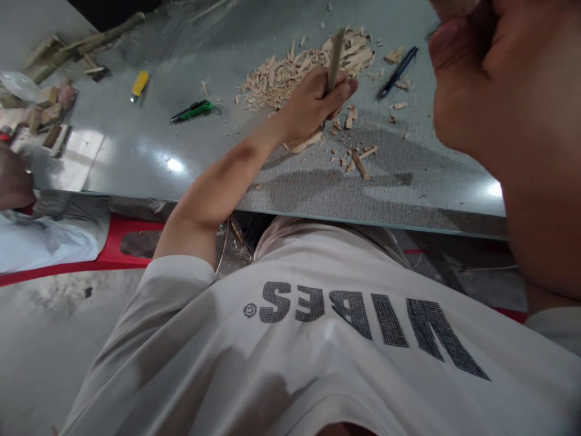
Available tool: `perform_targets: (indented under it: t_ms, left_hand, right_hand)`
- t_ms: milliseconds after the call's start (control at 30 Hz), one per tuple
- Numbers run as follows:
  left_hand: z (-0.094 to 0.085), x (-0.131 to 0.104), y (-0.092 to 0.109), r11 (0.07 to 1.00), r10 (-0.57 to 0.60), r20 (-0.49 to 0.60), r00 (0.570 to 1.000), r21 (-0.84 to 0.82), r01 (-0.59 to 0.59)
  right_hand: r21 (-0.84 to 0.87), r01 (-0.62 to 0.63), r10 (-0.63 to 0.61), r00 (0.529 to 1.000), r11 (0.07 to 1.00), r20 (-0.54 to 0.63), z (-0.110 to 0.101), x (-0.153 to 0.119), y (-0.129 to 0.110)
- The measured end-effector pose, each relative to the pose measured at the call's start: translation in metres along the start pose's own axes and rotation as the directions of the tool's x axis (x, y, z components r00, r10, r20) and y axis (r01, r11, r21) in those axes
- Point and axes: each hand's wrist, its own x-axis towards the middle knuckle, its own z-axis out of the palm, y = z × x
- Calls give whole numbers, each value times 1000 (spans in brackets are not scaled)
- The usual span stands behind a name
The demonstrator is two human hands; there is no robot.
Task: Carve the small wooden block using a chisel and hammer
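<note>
My left hand (311, 100) is wrapped round the upright wooden handle of a chisel (336, 57). Below the fist, the chisel's narrow dark end meets a pale piece of wood (305, 142) lying on the table, partly hidden by the hand. Raised high and very close to the camera, my right hand (512, 79) is closed, its thumb folded in. Whatever it grips is cut off by the top edge of the picture. A heap of wood shavings (285, 75) lies just beyond the left hand, and loose chips (361, 163) are scattered to its right.
On the grey table (190, 157) lie a dark blue cutter knife (398, 72), a green cutter knife (193, 111) and a yellow-handled tool (140, 85). Wood blocks (49, 109) and long sticks (91, 45) sit at the far left. Another person's arm (13, 178) shows at the left edge.
</note>
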Motion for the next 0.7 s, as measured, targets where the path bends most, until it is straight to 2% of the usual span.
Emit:
perform_targets:
  t_ms: [100, 233, 333, 400, 567, 700]
  left_hand:
    - [-1, -3, 0, 1000, -7, -19, 1000, 23, 7]
    - [-5, -12, 17, 993, -112, 27, 993, 39, 111]
    - [-5, -15, 27, 983, -183, 11, 983, 25, 182]
    - [-4, -14, 24, 982, -190, -4, 982, 5, 190]
    - [-1, -10, 0, 994, -76, -30, 997, -79, 74]
    - [-1, -13, 0, 982, -188, -42, 981, -25, 187]
  right_hand:
    - [-162, 33, -30, 999, 986, 18, 1, 3, 0]
    - [-232, 26, -17, 999, 972, 39, 4, 13, 0]
    - [-248, 43, -33, 998, 968, 46, 8, 20, 2]
    - [-262, 63, -52, 998, 963, 47, 9, 22, 3]
    - [-301, 61, -45, 997, 952, 62, 6, 15, 2]
    - [-215, 71, -62, 997, 974, 46, 0, 6, 1]
